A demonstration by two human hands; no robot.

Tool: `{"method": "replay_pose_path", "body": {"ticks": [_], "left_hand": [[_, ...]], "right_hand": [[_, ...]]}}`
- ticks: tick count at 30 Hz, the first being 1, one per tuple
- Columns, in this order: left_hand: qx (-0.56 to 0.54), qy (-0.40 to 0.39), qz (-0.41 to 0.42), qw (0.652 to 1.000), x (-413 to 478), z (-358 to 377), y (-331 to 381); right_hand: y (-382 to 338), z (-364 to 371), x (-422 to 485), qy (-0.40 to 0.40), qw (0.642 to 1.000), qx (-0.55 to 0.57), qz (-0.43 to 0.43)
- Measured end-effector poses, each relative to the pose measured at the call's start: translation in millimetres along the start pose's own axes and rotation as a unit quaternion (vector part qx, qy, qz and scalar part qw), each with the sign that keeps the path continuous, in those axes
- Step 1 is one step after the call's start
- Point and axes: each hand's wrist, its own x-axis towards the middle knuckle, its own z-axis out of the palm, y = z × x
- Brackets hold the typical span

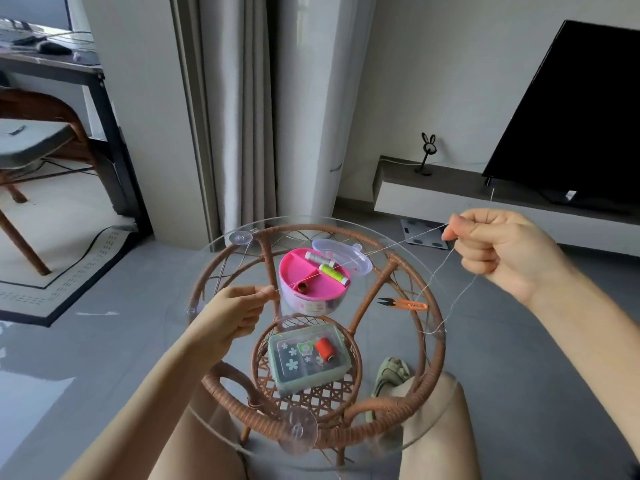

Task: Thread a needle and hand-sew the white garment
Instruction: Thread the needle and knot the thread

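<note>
Two hands are stretching one pale thread (391, 245) taut above a glass-topped rattan table (434, 365), probably measuring off a length for threading. The left hand (239, 313) is pinching the near end; any needle there is too small to tell. The right hand (502, 251), fingers curled, is gripping the far part, with slack looping down onto the glass. A pink sewing box (298, 268) and orange snips (408, 304) are lying within reach. No white garment is showing.
</note>
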Motion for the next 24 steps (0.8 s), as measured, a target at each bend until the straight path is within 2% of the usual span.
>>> {"method": "replay_pose_path", "body": {"ticks": [7, 11, 16, 21, 24], "left_hand": [[-0.049, 0.133, 0.034, 0.989, 1, -1, -1], [-0.075, 0.201, 0.072, 0.974, 2, -14, 6], [-0.003, 0.218, 0.07, 0.973, -1, -19, -4], [-0.001, 0.226, 0.057, 0.972, -4, -20, -15], [0.011, 0.237, 0.031, 0.971, -6, -29, -26]], "right_hand": [[9, 11, -14, -0.113, 0.982, -0.114, 0.099], [22, 8, -8, -0.121, 0.969, -0.17, 0.135], [66, 1, 5, -0.075, 0.968, -0.186, 0.148], [126, -3, 18, 0.033, 0.94, -0.303, 0.151], [153, -7, 24, 0.076, 0.905, -0.399, 0.126]]}}
